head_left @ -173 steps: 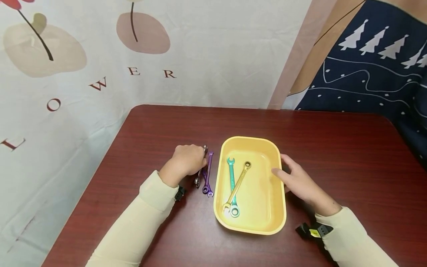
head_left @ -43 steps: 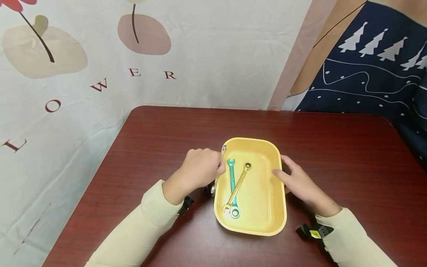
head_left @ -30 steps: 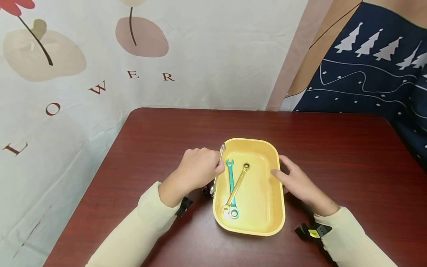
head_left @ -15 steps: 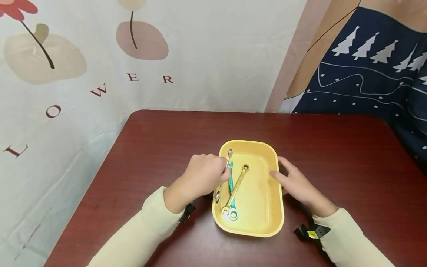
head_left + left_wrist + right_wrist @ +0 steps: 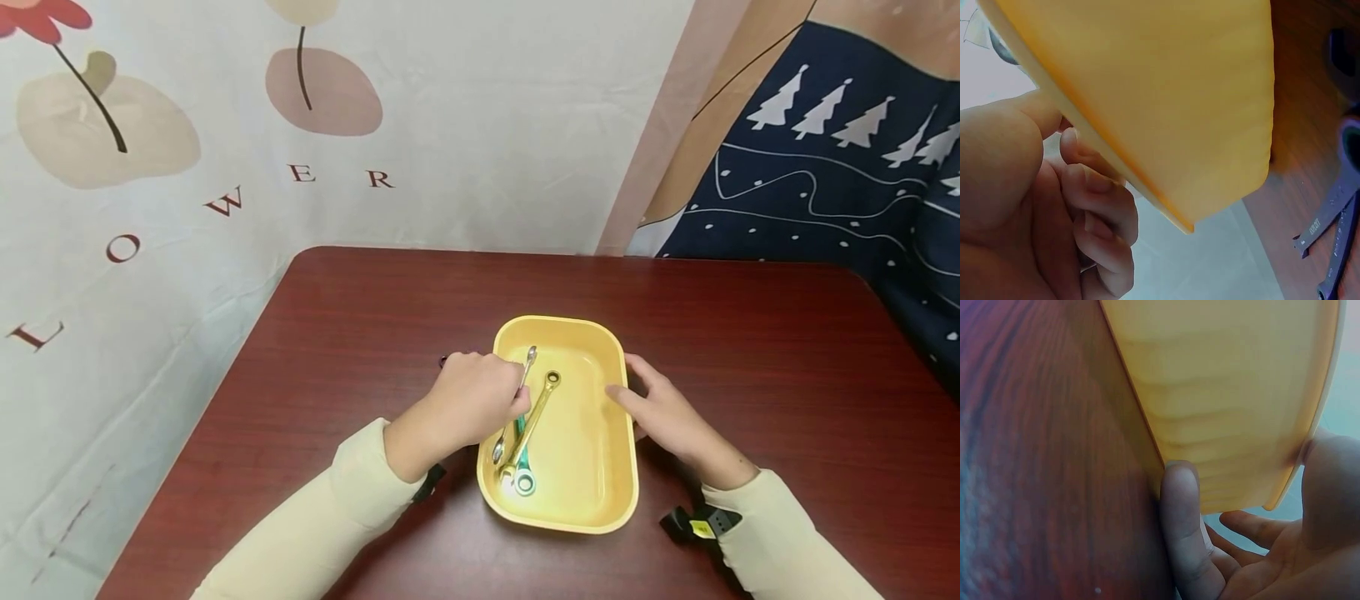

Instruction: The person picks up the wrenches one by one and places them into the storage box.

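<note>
In the head view, my left hand grips a silver wrench by its middle, over the left side of a yellow tray. Both ends of the wrench stick out past the fist. Inside the tray a gold wrench lies across a teal wrench, whose upper part the left hand hides. My right hand holds the tray's right side, thumb over the rim and fingers along the outer wall. Purple wrenches lie on the table beside the tray in the left wrist view, mostly behind the left hand from above.
The dark red wooden table runs back to a printed cloth with letters and fruit shapes. A navy cloth with white trees hangs at the back right. Black wrist straps show at the cuffs.
My left hand picked up the silver wrench from the table left of the tray, carried it right across the rim and now lowers it inside. The right hand stays on the tray.
</note>
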### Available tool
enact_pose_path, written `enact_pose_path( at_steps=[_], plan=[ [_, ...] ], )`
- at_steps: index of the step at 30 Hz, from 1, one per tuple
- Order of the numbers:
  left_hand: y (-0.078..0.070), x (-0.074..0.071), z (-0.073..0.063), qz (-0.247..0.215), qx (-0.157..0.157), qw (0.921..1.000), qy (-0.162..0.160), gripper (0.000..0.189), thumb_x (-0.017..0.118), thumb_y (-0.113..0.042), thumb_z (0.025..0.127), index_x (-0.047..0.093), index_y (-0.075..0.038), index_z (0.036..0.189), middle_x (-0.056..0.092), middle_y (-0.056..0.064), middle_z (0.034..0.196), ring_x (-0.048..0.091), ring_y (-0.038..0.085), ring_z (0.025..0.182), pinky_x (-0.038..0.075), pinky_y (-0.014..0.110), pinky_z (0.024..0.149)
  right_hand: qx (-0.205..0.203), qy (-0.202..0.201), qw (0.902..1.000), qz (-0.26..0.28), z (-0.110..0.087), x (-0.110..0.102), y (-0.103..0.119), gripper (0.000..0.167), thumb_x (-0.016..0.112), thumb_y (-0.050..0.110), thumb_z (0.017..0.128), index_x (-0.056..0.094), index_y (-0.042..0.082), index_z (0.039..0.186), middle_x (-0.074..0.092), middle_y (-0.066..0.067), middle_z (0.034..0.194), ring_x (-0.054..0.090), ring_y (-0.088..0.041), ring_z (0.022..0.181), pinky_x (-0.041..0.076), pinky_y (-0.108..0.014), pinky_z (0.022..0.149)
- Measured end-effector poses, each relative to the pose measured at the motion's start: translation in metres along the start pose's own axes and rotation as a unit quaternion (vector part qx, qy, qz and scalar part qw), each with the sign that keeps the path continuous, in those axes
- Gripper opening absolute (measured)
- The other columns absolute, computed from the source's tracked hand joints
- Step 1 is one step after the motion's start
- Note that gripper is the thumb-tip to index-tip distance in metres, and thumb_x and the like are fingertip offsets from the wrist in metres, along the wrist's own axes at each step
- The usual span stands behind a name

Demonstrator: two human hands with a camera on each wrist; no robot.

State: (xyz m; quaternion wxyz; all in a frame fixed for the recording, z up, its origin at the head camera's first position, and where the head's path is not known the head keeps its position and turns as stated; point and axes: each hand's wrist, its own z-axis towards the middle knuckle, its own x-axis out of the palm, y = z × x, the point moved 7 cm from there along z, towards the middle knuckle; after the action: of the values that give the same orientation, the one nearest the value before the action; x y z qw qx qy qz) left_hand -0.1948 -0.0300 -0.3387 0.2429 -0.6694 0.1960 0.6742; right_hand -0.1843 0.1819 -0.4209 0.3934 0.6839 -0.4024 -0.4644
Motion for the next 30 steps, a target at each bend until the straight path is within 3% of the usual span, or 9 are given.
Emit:
enact_pose_path(
  at_steps=[7,16,24,30],
  plan=[
    [-0.004,0.001,0.000,0.006,0.009,0.9999,0.010,0.036,0.052,-0.027,0.094,0.046,-0.019,0.059,0.037,-0.007,0.053,0.038,0.014,0.049,0.033,0.033,0.045,0.000,0.001,1.0000,-0.002,0.001,0.000,0.000,0.059,0.055,0.025,0.101,0.030,0.016,0.153,0.070,-0.022,0.102,0.075,-0.027,0.077,0.060,-0.044,0.062],
    [-0.008,0.002,-0.002,0.015,0.019,0.9997,-0.002,0.038,0.054,-0.029,0.096,0.047,-0.019,0.060,0.041,-0.006,0.055,0.039,0.014,0.047,0.033,0.033,0.044,0.000,0.003,1.0000,-0.005,0.000,0.000,0.000,0.058,0.055,0.026,0.101,0.030,0.016,0.153,0.070,-0.022,0.104,0.074,-0.027,0.077,0.060,-0.043,0.063],
    [-0.014,0.002,0.000,0.034,0.039,0.9983,-0.028,0.037,0.056,-0.030,0.094,0.046,-0.019,0.061,0.040,-0.006,0.055,0.037,0.013,0.049,0.031,0.031,0.041,0.000,-0.007,0.9999,-0.008,0.001,-0.001,-0.001,0.058,0.055,0.026,0.101,0.031,0.016,0.153,0.070,-0.022,0.102,0.074,-0.026,0.075,0.059,-0.044,0.062],
    [-0.017,0.004,-0.001,0.041,0.057,0.9966,-0.042,0.035,0.058,-0.028,0.090,0.045,-0.020,0.058,0.039,-0.006,0.054,0.040,0.011,0.049,0.036,0.033,0.040,-0.002,-0.004,1.0000,-0.007,0.001,0.000,-0.001,0.058,0.055,0.027,0.101,0.031,0.016,0.153,0.070,-0.023,0.103,0.074,-0.026,0.076,0.060,-0.043,0.062]
  ],
)
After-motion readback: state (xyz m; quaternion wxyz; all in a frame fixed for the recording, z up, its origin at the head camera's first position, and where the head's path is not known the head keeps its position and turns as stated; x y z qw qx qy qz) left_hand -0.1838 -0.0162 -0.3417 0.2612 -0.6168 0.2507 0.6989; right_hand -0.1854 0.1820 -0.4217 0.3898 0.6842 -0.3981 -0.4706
